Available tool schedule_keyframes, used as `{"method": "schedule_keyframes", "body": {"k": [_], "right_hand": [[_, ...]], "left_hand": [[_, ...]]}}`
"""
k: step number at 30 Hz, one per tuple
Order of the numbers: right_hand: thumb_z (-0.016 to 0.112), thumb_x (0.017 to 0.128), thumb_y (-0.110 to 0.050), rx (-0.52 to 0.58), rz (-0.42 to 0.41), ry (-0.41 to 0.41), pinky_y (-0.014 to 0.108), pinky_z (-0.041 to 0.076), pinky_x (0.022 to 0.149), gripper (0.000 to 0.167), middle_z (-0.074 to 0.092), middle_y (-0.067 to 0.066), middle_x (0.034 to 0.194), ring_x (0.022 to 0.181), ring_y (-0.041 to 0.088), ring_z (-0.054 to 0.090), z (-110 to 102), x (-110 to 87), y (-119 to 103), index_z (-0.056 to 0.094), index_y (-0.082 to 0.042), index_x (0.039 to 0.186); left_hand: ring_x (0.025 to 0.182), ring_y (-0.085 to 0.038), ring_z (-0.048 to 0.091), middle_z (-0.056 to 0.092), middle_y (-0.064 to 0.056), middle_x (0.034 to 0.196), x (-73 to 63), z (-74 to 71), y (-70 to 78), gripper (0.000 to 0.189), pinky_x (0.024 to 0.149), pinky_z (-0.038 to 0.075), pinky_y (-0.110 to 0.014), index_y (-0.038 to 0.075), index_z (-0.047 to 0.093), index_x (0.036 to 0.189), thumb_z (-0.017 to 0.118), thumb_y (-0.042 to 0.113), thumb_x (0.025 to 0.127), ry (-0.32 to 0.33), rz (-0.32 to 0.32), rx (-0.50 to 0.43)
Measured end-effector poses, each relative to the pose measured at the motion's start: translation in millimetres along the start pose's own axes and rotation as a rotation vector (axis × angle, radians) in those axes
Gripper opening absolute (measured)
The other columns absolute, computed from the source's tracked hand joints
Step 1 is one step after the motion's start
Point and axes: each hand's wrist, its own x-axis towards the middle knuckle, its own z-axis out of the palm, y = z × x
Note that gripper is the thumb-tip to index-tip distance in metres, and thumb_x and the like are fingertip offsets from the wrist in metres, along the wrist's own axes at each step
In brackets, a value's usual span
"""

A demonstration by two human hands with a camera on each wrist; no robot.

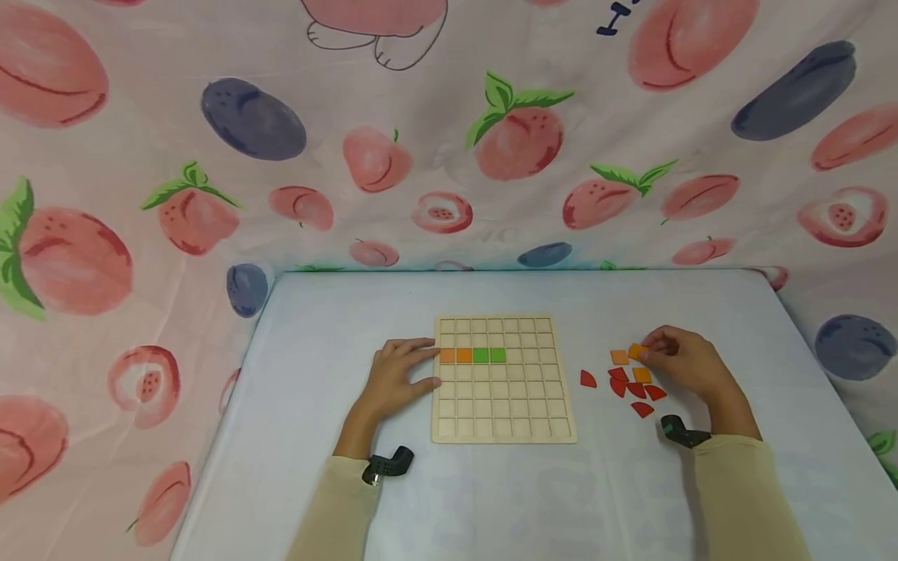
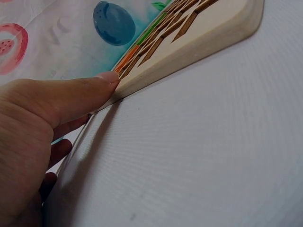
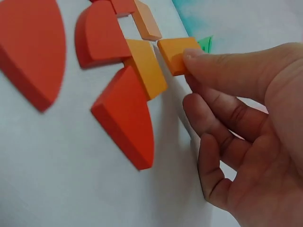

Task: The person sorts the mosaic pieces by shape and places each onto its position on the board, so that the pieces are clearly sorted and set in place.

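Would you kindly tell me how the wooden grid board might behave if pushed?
The grid board looks stiff, its thick edge being straight. Lying flat and broad, it would probably slide rather than tip. The squares set in its cells would likely travel along.

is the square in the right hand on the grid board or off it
Off: the right hand pinches the orange square near the red pieces, right of the grid board.

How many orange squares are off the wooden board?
3: one square pinched by the right hand; a paler square just left of that; a third square below both in the head view, beside red pieces. The hand could hide more.
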Motion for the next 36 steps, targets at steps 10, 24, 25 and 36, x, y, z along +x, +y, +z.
{"method": "schedule_keyframes", "body": {"k": [10,24,25,36], "right_hand": [[0.069,0.097,-0.037,0.099,0.002,0.045,0.025,0.051,0.073,0.036,0.068,0.014,0.107,0.095,0.027,0.059,7.9,-6.4,-11.8,0.064,-0.007,0.117],[0.074,0.095,-0.034,0.219,-0.077,-0.006,0.028,0.055,0.066,0.032,0.073,0.015,0.108,0.085,0.022,0.067,33.7,3.0,-45.4,0.066,-0.010,0.114],[0.074,0.095,-0.034,0.219,-0.086,-0.010,0.028,0.055,0.067,0.031,0.073,0.014,0.108,0.085,0.021,0.067,36.0,3.7,-48.5,0.066,-0.010,0.114],[0.077,0.092,-0.033,0.265,-0.178,-0.023,0.026,0.052,0.073,0.026,0.073,0.007,0.101,0.086,0.020,0.068,59.5,13.6,-77.3,0.069,-0.013,0.107]], "left_hand": [[0.130,-0.023,0.048,0.058,0.005,0.148,-0.1,0.5,-0.1,0.054,0.106,0.036,-0.052,0.023,0.067,0.136,0.078,0.043,0.087,0.014,0.008,-0.001],[0.132,-0.022,0.047,0.057,0.006,0.149,-0.5,-0.6,0.3,0.054,0.107,0.035,-0.051,0.024,0.066,0.137,0.077,0.043,0.088,-0.008,-0.009,-0.011],[0.131,-0.022,0.047,0.057,0.006,0.149,-0.3,-0.6,0.4,0.054,0.107,0.035,-0.051,0.024,0.066,0.137,0.077,0.043,0.088,-0.006,-0.006,-0.009],[0.131,-0.023,0.047,0.057,0.005,0.149,0.8,-1.3,0.1,0.055,0.107,0.035,-0.051,0.023,0.066,0.137,0.078,0.042,0.087,-0.011,0.000,-0.017]]}}
